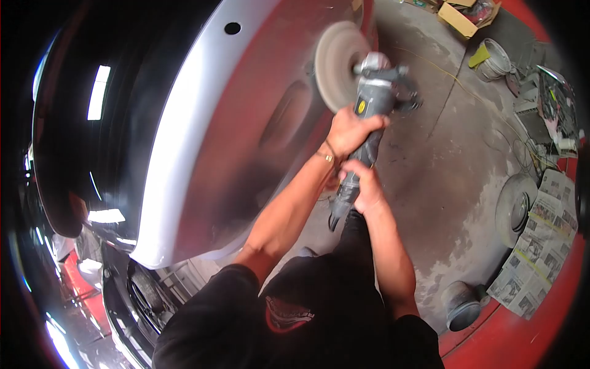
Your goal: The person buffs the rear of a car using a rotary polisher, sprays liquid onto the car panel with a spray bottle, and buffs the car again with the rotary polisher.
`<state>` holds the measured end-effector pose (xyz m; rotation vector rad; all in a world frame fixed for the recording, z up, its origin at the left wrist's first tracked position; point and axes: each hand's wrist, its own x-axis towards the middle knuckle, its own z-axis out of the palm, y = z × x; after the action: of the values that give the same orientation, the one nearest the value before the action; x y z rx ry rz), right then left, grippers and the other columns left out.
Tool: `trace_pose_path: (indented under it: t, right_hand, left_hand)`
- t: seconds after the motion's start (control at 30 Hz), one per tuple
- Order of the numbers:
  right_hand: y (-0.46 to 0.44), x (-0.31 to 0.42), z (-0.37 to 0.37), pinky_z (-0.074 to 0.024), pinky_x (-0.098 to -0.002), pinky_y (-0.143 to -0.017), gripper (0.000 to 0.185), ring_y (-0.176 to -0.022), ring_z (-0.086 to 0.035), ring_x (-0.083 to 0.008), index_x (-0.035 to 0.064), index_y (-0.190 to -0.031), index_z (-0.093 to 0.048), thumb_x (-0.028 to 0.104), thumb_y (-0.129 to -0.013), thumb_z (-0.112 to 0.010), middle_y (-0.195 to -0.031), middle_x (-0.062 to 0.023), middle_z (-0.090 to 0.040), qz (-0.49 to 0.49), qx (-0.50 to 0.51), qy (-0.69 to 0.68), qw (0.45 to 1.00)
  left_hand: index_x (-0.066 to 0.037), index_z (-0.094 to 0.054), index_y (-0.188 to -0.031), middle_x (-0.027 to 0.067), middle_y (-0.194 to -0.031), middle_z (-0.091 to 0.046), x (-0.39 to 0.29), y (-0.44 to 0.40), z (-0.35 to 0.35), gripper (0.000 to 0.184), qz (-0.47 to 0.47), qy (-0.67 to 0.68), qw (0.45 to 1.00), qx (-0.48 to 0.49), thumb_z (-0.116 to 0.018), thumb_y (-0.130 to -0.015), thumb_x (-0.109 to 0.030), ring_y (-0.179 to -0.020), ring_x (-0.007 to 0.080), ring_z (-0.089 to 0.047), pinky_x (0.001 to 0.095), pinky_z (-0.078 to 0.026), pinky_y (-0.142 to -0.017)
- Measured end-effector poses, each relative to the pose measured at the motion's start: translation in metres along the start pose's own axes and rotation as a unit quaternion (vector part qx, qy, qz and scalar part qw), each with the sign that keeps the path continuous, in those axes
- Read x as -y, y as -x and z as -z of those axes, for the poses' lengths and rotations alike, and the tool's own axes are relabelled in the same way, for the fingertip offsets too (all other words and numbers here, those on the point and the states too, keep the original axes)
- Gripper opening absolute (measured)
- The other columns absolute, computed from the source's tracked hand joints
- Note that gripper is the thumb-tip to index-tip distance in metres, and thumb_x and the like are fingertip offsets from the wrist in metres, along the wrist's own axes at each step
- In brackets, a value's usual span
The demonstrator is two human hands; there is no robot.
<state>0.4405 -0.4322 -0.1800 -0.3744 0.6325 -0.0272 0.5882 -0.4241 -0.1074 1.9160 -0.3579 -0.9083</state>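
Both of my hands hold a dark grey power polisher [373,101] with a silver head. My left hand [351,132] is wrapped round its body just behind the head. Farther back, my right hand [367,187] grips the rear handle near the cord end. A round white polishing pad [338,71], blurred as if spinning, faces a glossy dark car panel [233,166] at its right edge; whether it presses on the surface I cannot tell. The panel has a round hole near its top and an oval recess [286,114] close to the pad.
On the concrete floor [430,203], a thin cord runs across. To the right stand a white bucket [491,60] with a yellow cloth, a cardboard box [461,18], a round grey disc-shaped item [515,203], newspaper sheets [538,246] and a dark-rimmed container [462,307].
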Motion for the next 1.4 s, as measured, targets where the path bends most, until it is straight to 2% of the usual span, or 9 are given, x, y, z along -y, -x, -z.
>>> trace_pose_path:
  t: [0.23,0.57,0.63,0.7,0.87,0.97,1.13,1.3,1.4]
  right_hand:
    - [-0.012,-0.003,-0.023,-0.0548,-0.0425,-0.074,0.018,-0.078,-0.063,-0.0216,0.0054,-0.099,-0.067,0.021,-0.093,-0.072,-0.085,-0.0075,-0.063,-0.002,0.071,0.034,0.997]
    - [0.089,-0.275,-0.005,-0.0528,-0.0369,-0.082,0.026,-0.085,-0.065,-0.0213,0.0109,-0.100,-0.069,0.032,-0.087,-0.067,-0.090,-0.0028,-0.067,-0.066,0.040,-0.036,0.996]
    - [0.115,-0.335,-0.011,-0.0560,-0.0413,-0.090,0.032,-0.097,-0.070,-0.0239,0.0103,-0.108,-0.071,0.033,-0.087,-0.066,-0.101,-0.0047,-0.071,-0.086,0.067,-0.050,0.993]
    - [0.141,-0.404,-0.015,-0.0526,-0.0510,-0.114,0.049,-0.127,-0.068,-0.0297,0.0078,-0.128,-0.071,0.034,-0.088,-0.064,-0.127,-0.0099,-0.074,-0.122,-0.007,-0.061,0.991]
    - [0.198,-0.564,-0.026,-0.0491,-0.0494,-0.116,0.050,-0.135,-0.063,-0.0285,0.0078,-0.135,-0.069,0.038,-0.096,-0.059,-0.139,-0.0107,-0.070,-0.192,0.014,-0.077,0.978]
    - [0.236,-0.617,-0.041,-0.0509,-0.0435,-0.112,0.029,-0.122,-0.067,-0.0238,0.0106,-0.124,-0.071,0.026,-0.100,-0.066,-0.123,-0.0057,-0.073,-0.212,0.148,-0.098,0.961]
    - [0.280,-0.655,-0.085,-0.0547,-0.0392,-0.101,0.040,-0.113,-0.067,-0.0179,0.0093,-0.134,-0.063,0.013,-0.095,-0.070,-0.117,-0.0035,-0.071,-0.141,0.170,-0.019,0.975]
    - [0.284,-0.626,-0.102,-0.0580,-0.0351,-0.082,0.035,-0.093,-0.070,-0.0173,0.0064,-0.126,-0.063,0.011,-0.093,-0.070,-0.106,-0.0050,-0.071,0.053,0.230,0.145,0.961]
    - [0.284,-0.586,-0.103,-0.0571,-0.0331,-0.078,0.022,-0.085,-0.069,-0.0160,0.0061,-0.114,-0.066,0.012,-0.093,-0.069,-0.093,-0.0045,-0.071,0.052,0.228,0.163,0.959]
  left_hand:
    - [0.007,-0.074,-0.117,0.0269,-0.107,-0.081,0.008,-0.006,0.027,0.084,-0.066,-0.030,0.996,-0.055,-0.094,-0.065,-0.056,-0.101,0.0379,-0.081,0.0447,-0.063,-0.095]
    - [0.006,-0.068,-0.128,0.0289,-0.106,-0.079,0.173,0.207,0.086,0.087,-0.025,-0.158,0.986,-0.046,-0.090,-0.069,-0.054,-0.102,0.0448,-0.079,0.0493,-0.061,-0.095]
    - [0.007,-0.068,-0.127,0.0294,-0.106,-0.079,0.209,0.259,0.106,0.086,-0.029,-0.174,0.983,-0.047,-0.089,-0.069,-0.054,-0.103,0.0455,-0.078,0.0503,-0.061,-0.095]
    - [0.007,-0.068,-0.125,0.0306,-0.106,-0.078,0.245,0.312,0.130,0.085,-0.037,-0.195,0.979,-0.051,-0.088,-0.069,-0.053,-0.105,0.0464,-0.078,0.0516,-0.062,-0.095]
    - [0.007,-0.066,-0.135,0.0341,-0.113,-0.077,0.304,0.444,0.197,0.093,-0.019,-0.209,0.977,-0.043,-0.088,-0.071,-0.055,-0.109,0.0476,-0.077,0.0501,-0.061,-0.099]
    - [0.007,-0.065,-0.139,0.0330,-0.114,-0.078,0.315,0.510,0.227,0.093,0.014,-0.207,0.977,-0.046,-0.090,-0.071,-0.052,-0.110,0.0459,-0.078,0.0490,-0.060,-0.099]
    - [0.004,-0.065,-0.139,0.0222,-0.120,-0.078,0.311,0.597,0.264,0.084,-0.006,-0.079,0.992,-0.095,-0.095,-0.073,-0.038,-0.112,0.0320,-0.077,0.0436,-0.059,-0.099]
    - [0.004,-0.059,-0.146,0.0235,-0.124,-0.078,0.281,0.628,0.259,0.093,-0.073,-0.057,0.973,-0.214,-0.097,-0.074,-0.040,-0.115,0.0319,-0.077,0.0435,-0.058,-0.103]
    - [0.005,-0.058,-0.147,0.0259,-0.120,-0.079,0.262,0.613,0.248,0.095,-0.080,-0.040,0.968,-0.235,-0.097,-0.074,-0.041,-0.112,0.0339,-0.078,0.0450,-0.060,-0.101]
